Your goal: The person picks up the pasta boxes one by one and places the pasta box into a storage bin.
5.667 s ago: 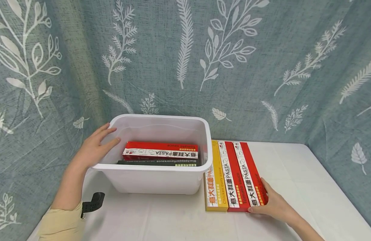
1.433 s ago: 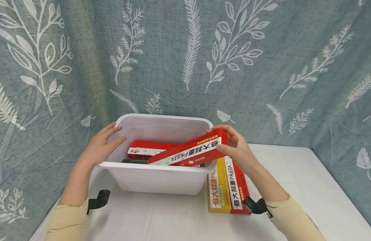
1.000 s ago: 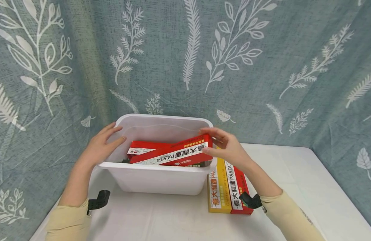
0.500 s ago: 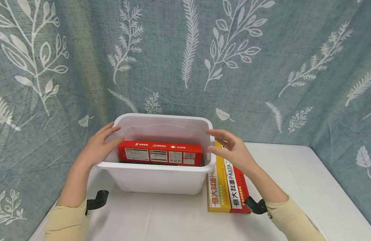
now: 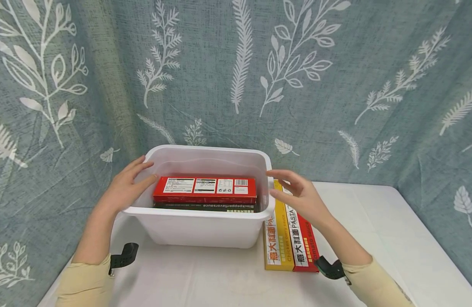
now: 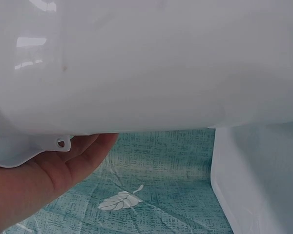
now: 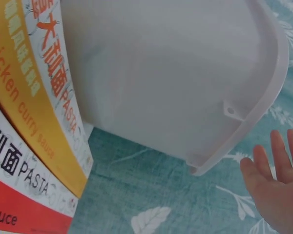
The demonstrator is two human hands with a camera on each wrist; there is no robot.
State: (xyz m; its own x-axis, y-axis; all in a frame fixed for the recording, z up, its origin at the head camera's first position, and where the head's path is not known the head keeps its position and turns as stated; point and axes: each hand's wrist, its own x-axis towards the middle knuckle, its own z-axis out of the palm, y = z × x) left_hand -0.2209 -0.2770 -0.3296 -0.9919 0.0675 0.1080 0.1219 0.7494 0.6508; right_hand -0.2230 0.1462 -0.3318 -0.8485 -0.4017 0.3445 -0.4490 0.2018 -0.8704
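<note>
A white plastic bin holds a red pasta box lying lengthwise with its printed label panels facing up, and a black box reading Blackpepperflavorsauce in front of it. My left hand rests on the bin's left rim, fingers spread and relaxed; the left wrist view shows its fingers past the bin's outer wall. At the right rim my right hand holds nothing, thumb and fingers apart; in the right wrist view the fingers stand clear of the bin wall.
Right of the bin, on the white table, lie a yellow chicken curry sauce pasta box and a red tomato sauce pasta box, side by side. A blue-green leaf-patterned curtain hangs behind.
My right hand brought the outermost red pasta box from the table into the bin, let go, and drew back to the right rim. The box rolled label side up. My left hand stayed.
</note>
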